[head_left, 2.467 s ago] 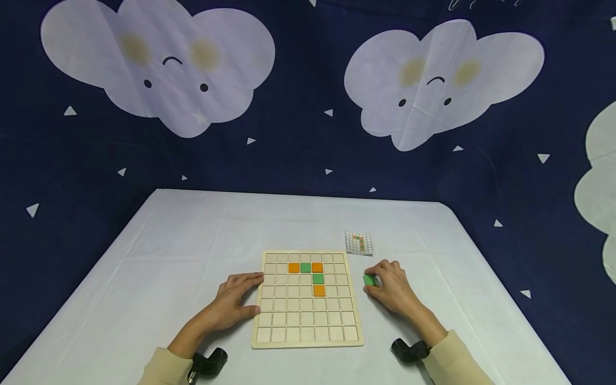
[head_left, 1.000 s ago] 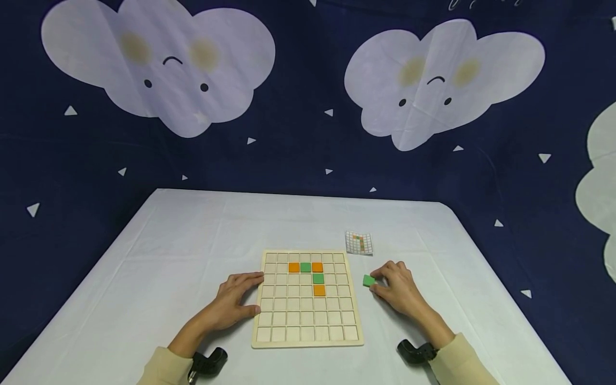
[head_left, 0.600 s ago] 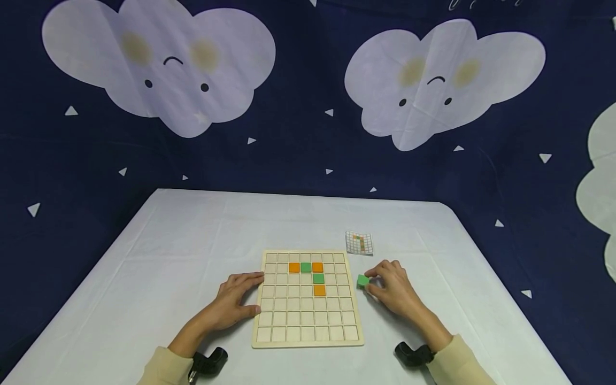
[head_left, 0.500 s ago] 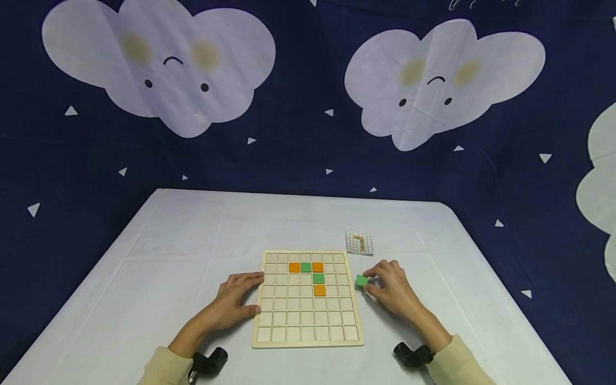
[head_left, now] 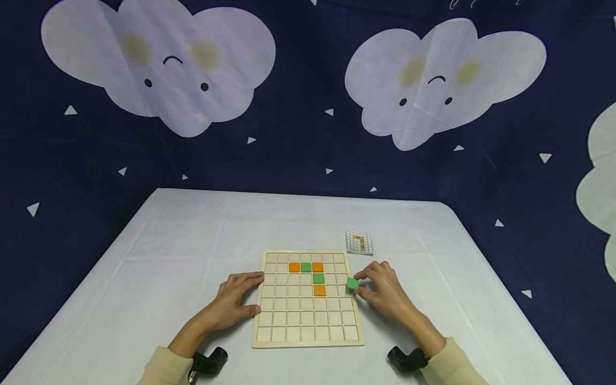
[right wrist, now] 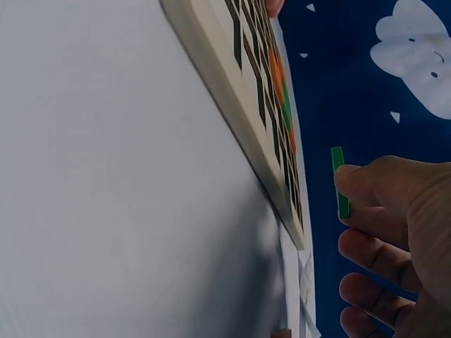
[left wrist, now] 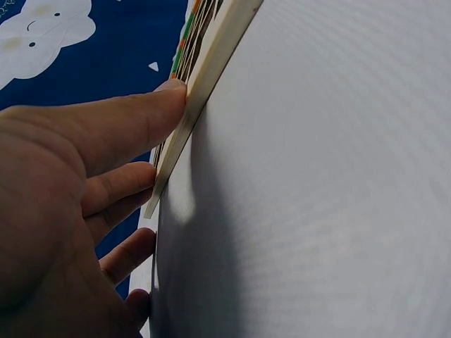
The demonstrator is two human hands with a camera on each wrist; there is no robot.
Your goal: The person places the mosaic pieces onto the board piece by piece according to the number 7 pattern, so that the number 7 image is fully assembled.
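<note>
A pale wooden grid board (head_left: pixel 292 320) lies on the white table, with orange tiles (head_left: pixel 320 290) and green tiles (head_left: pixel 318 278) set in some of its squares. My right hand (head_left: pixel 385 291) pinches a loose green tile (head_left: pixel 353 283) between thumb and finger. In the head view that tile overlaps the board's right edge; the right wrist view shows it (right wrist: pixel 339 184) raised above the board's level. On the other side, my left hand (head_left: pixel 230 303) rests its fingertips and thumb against the board's left edge, fingers extended.
A small printed card (head_left: pixel 359 243) with a coloured grid lies just past the board's upper right corner. Black devices (head_left: pixel 209 362) are strapped at both wrists. A dark blue cloth with clouds (head_left: pixel 308 155) hangs behind the table.
My right hand has carried the green tile leftward, from the table beside the board to over its right edge. My left hand and the board have stayed put.
</note>
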